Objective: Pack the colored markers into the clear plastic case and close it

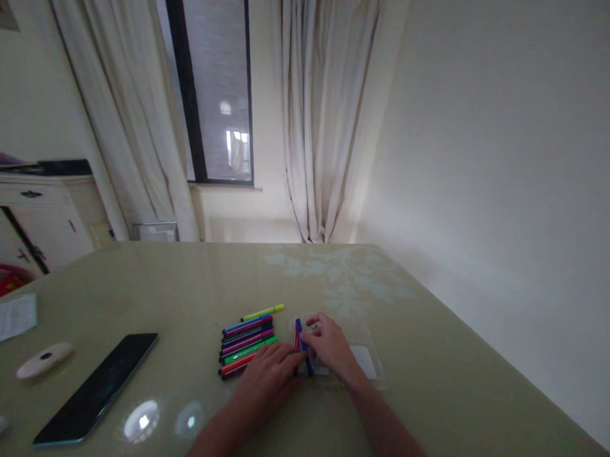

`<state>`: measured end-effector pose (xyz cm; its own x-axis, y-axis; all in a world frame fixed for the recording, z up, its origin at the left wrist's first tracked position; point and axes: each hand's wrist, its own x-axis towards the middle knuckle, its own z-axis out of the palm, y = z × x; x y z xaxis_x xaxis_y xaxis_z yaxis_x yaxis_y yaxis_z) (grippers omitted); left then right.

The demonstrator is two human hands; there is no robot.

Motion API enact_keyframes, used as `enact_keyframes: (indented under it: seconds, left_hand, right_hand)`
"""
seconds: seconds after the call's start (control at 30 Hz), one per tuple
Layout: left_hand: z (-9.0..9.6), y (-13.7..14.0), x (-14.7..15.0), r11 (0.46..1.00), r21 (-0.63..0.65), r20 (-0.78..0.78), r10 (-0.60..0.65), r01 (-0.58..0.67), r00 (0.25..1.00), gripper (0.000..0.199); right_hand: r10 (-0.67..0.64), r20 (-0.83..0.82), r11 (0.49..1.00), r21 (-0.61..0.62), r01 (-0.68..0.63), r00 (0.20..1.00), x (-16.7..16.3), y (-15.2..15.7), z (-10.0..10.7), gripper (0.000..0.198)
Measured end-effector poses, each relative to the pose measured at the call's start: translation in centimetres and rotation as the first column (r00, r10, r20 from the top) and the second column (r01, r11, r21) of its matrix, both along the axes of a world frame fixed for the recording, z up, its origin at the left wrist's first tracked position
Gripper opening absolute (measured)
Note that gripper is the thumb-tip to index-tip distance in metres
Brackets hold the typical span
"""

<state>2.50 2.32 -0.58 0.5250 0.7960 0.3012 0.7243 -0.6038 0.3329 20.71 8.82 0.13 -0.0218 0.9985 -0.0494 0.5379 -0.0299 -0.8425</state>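
Note:
My right hand [328, 342] has its thumb and a finger closed on a blue marker [308, 365], which stands tilted over a clear plastic case [379, 368]. Beside it in the case's left part lies a red marker [297, 331], partly covered. My left hand [275, 371] rests with fingers stretched out, fingertips at the case's left edge, close to the lower ends of both markers. Left of the case, several markers lie in a row, among them a green marker [243, 354] and an orange-red marker [236, 366] partly under my left hand. A yellow marker [263, 313] lies at the far end.
On the left of the table [183, 284] are a dark tablet or phone [99, 388], a pale oval object [45, 361] and a paper sheet [9, 319]. A wall [511, 196] runs along the right side. Curtains [329, 123] and a window stand behind.

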Motion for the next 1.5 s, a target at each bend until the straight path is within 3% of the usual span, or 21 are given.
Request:
enact_keyframes:
  seconds: [0.13,0.33,0.5,0.67,0.77,0.87,0.97,1.07,1.23,1.3,1.4,1.5]
  left_hand:
    - [0.3,-0.1,0.2,1.0,-0.004,-0.033,0.003,-0.003,0.999,0.057]
    - [0.6,-0.1,0.2,1.0,-0.012,-0.049,-0.028,0.027,0.998,0.037]
    - [0.7,-0.1,0.3,0.999,-0.03,-0.048,-0.023,0.022,0.999,0.051]
    - [0.3,-0.1,0.3,1.0,0.0,-0.039,-0.009,0.009,0.999,0.048]
    - [0.1,-0.1,0.2,1.0,0.004,-0.048,-0.004,0.004,0.999,0.045]
    - [0.1,0.0,0.1,1.0,0.009,-0.062,-0.017,0.017,0.998,0.042]
    - [0.2,0.0,0.2,0.999,0.019,-0.061,-0.032,0.033,0.998,0.036]
    - [0.2,-0.1,0.5,1.0,0.016,-0.035,-0.02,0.02,0.999,0.032]
    - [0.5,0.3,-0.1,0.996,-0.085,0.138,-0.011,0.023,0.99,0.025]
    - [0.7,0.9,-1.2,0.991,-0.124,0.21,0.073,-0.047,0.975,0.024]
    - [1.0,1.9,-3.2,0.955,-0.112,0.196,0.291,-0.274,0.936,0.018]
    - [1.2,2.2,-4.4,0.937,-0.122,0.092,0.339,-0.328,0.936,0.02]
  right_hand:
    - [-0.04,0.109,0.998,0.054,0.034,0.993,0.0,-0.2,0.4,0.027]
    - [-0.041,0.149,0.996,0.09,0.027,0.988,-0.2,-0.4,0.6,0.02]
    - [-0.036,0.139,0.995,0.095,0.023,0.99,-0.2,-0.3,0.3,0.017]
    - [-0.04,0.134,0.991,0.129,0.022,0.99,-0.5,-0.4,0.1,0.01]
    - [-0.017,0.121,0.989,0.148,-0.001,0.993,-0.4,-0.5,0.3,0.001]
    - [0.004,0.13,0.985,0.171,-0.026,0.992,-0.1,-0.5,0.8,0.012]
    - [0.072,0.252,0.971,0.205,-0.125,0.965,0.3,-0.4,1.2,0.011]
    - [0.123,0.353,0.963,0.183,-0.197,0.928,0.4,-0.3,1.1,0.012]
    - [0.13,0.342,0.968,0.159,-0.193,0.931,0.3,-0.2,0.8,0.009]
    - [0.123,0.348,0.973,0.142,-0.181,0.929,0.4,-0.2,0.8,0.007]
    - [0.125,0.361,0.971,0.147,-0.188,0.924,0.8,-0.3,0.9,0.009]
    - [0.185,0.343,0.956,0.155,-0.25,0.921,1.3,-0.7,0.8,0.014]
